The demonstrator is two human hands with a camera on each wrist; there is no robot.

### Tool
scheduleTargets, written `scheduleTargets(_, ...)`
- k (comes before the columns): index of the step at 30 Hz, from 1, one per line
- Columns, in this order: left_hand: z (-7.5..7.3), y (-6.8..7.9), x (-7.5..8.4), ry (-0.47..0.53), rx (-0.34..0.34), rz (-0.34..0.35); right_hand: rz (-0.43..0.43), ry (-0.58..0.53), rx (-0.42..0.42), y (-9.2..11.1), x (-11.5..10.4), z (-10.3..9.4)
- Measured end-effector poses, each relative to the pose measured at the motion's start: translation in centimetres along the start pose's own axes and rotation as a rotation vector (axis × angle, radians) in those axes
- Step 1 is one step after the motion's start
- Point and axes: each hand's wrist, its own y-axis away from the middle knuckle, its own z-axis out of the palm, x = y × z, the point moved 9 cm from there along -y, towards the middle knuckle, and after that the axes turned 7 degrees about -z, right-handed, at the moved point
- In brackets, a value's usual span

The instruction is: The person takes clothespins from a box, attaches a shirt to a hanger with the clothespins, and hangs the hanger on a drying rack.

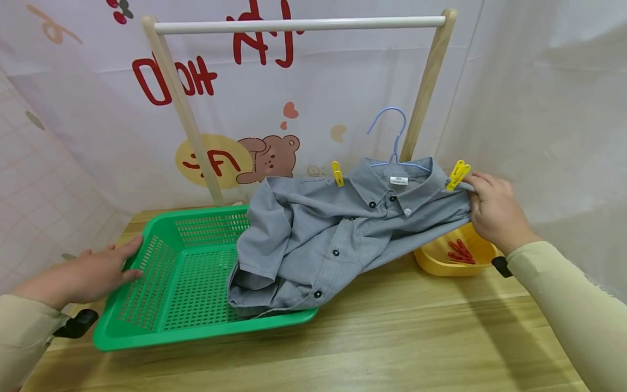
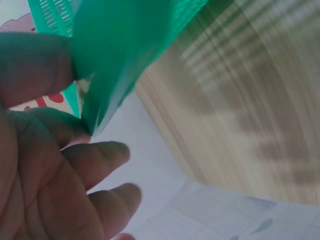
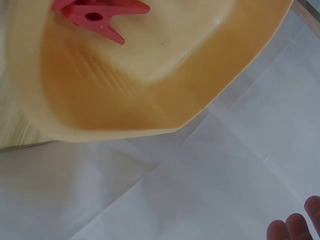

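A grey button-up shirt [image 1: 338, 228] hangs partly over the right end of a green plastic basket [image 1: 196, 332]. Inside its collar sits a blue wire hanger [image 1: 395, 136]. One yellow clothespin [image 1: 337, 174] clips a shoulder of the shirt, and another yellow clothespin [image 1: 458, 175] is at the opposite shoulder. My right hand [image 1: 499, 212] grips the shirt by its right-side sleeve; in the right wrist view only some fingertips [image 3: 295, 227] appear. At the basket's left rim, my left hand [image 1: 93, 272] pinches the edge between thumb and forefinger, with the other fingers loose.
A yellow bowl [image 1: 441, 267] with red clothespins [image 1: 460, 251] stands beneath my right hand. Behind the shirt rises a wooden rack with a white crossbar [image 1: 299, 25]. Everything stands on a wooden table [image 1: 392, 337] before a printed cloth backdrop.
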Motion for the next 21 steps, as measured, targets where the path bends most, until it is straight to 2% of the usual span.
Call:
scheduleTargets(9, -0.54, -0.28, 0.1, 0.009, -0.152, 0.032, -0.008, 0.005, 0.009, -0.1, -0.11, -0.05)
scheduleTargets(15, -0.46, -0.58, 0.57, -0.014, -0.156, 0.009, -0.006, 0.009, -0.008, -0.1, -0.3, -0.1)
scheduleTargets(21, -0.48, -1.01, 0.31, -0.004, -0.139, -0.019, -0.007, 0.02, -0.008, -0.13, -0.28, -0.16)
